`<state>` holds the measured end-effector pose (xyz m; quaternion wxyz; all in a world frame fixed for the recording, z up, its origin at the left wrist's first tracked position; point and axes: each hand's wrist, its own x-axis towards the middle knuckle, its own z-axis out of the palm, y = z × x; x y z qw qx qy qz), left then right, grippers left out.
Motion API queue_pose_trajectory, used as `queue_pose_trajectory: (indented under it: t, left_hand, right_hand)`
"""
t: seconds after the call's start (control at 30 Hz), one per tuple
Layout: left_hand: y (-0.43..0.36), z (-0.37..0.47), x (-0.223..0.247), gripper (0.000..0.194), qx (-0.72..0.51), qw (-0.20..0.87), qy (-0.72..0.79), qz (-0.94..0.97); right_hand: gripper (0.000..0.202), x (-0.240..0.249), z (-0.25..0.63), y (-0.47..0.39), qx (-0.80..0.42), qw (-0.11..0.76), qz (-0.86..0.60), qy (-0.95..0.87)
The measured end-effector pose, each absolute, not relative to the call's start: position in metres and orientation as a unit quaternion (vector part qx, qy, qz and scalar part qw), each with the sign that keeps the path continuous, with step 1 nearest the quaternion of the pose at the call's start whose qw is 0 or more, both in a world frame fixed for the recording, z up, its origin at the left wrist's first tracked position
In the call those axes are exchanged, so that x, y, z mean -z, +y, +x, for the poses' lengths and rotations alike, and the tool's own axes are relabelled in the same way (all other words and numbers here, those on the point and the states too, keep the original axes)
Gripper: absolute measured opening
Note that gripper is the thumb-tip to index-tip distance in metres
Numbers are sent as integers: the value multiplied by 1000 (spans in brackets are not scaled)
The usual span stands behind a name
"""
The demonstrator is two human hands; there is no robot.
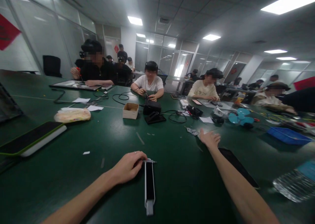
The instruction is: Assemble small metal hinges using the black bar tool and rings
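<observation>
A long narrow device [149, 184] with a black face and pale edges lies on the green table, its grey end toward me. My left hand [130, 166] is closed at its far end, fingertips by a thin metal crosspiece there; the thumb is tucked in. Farther off to the right, my right hand [209, 138] is spread with its fingers apart, beside a small cluster of metal parts [192, 131]. A dark flat tablet [237, 168] lies under and right of my right forearm.
A small open box [130, 111] and a black device [152, 109] stand ahead. At left are a black-and-green case [29, 138] and a wrapped packet [72, 115]. A water bottle [295, 183], blue tray [287, 135] and blue fan [240, 117] are at right. Several people sit opposite.
</observation>
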<state>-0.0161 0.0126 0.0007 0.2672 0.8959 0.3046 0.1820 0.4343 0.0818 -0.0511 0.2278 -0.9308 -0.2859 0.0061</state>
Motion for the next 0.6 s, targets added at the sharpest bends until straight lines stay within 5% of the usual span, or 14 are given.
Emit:
queue_pose_trajectory:
  t: [0.6]
  left_hand:
    - [15,-11,-2,23,-183,277,311,891]
  right_hand:
    - [71,58,449,123,-84,158,-815,-551]
